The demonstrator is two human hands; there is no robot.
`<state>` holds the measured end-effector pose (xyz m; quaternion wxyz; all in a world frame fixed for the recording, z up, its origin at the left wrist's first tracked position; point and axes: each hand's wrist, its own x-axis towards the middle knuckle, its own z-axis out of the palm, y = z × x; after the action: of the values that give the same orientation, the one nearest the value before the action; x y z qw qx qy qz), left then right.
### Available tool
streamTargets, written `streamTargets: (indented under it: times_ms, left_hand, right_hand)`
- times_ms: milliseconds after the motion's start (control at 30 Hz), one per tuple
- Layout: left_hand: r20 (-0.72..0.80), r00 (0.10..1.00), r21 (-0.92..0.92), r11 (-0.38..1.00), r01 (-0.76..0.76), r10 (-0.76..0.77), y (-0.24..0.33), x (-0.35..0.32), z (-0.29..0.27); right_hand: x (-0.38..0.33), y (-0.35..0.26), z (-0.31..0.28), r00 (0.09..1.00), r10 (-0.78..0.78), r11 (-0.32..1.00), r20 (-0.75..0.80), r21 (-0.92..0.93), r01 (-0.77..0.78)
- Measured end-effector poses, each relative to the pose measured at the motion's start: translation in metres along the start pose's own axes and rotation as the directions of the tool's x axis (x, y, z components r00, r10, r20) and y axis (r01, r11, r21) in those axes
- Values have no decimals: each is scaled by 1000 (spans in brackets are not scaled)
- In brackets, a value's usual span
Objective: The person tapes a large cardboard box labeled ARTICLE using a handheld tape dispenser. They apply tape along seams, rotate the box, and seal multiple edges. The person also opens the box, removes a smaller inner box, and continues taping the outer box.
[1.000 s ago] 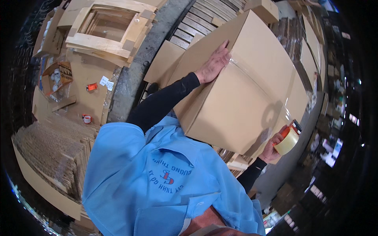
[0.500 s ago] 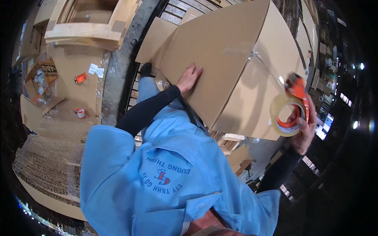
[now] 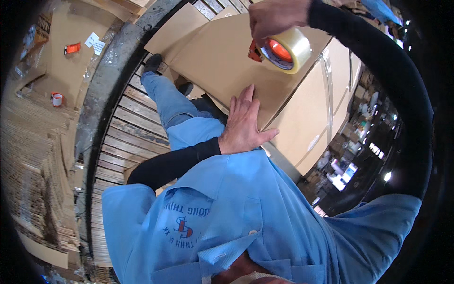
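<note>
A large brown cardboard box [image 3: 217,57] lies in front of me, with a strip of clear tape [image 3: 328,85] across its right-hand face. My left hand [image 3: 246,123] rests on the box's near edge, fingers spread, holding nothing. Over the top face, my right hand [image 3: 279,19] is closed round an orange tape dispenser [image 3: 254,51] fitted with a wide roll of clear tape [image 3: 301,49]. The dispenser's handle is mostly hidden by the fingers. I cannot tell whether the dispenser touches the cardboard.
Slats [image 3: 137,128] run beneath and left of the box, bordered by a grey rail [image 3: 109,71]. Farther left, a second orange dispenser [image 3: 73,48], a red-and-white roll [image 3: 56,99] and paper slips [image 3: 95,43] lie on cardboard. Stacked cardboard sheets [image 3: 38,170] stand nearer me.
My right hand has carried the dispenser from beside the box's right face up and left over its top. My left hand now lies spread at the near edge. The view has shifted.
</note>
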<state>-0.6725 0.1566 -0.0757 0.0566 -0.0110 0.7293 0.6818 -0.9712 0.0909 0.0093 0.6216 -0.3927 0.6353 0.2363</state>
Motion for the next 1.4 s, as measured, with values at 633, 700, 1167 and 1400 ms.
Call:
streamTargets:
  times_ms: [633, 700, 1167, 1400]
  left_hand:
    - [-100, 922, 321, 889, -327, 375, 25, 14, -19]
    - [151, 869, 537, 699, -472, 471, 48, 27, -33]
    - [654, 469, 306, 359, -882, 594, 34, 66, 38]
    - [620, 366, 10, 460, -888, 694, 109, 115, 64]
  right_hand:
    - [-219, -42, 106, 910, 291, 957, -295, 74, -282]
    - [-234, -46, 153, 923, 204, 977, -327, 131, -170]
    - [-133, 25, 161, 979, 190, 960, 66, -219, -172]
    - [-241, 68, 78, 732, 171, 975, -659, 221, -28]
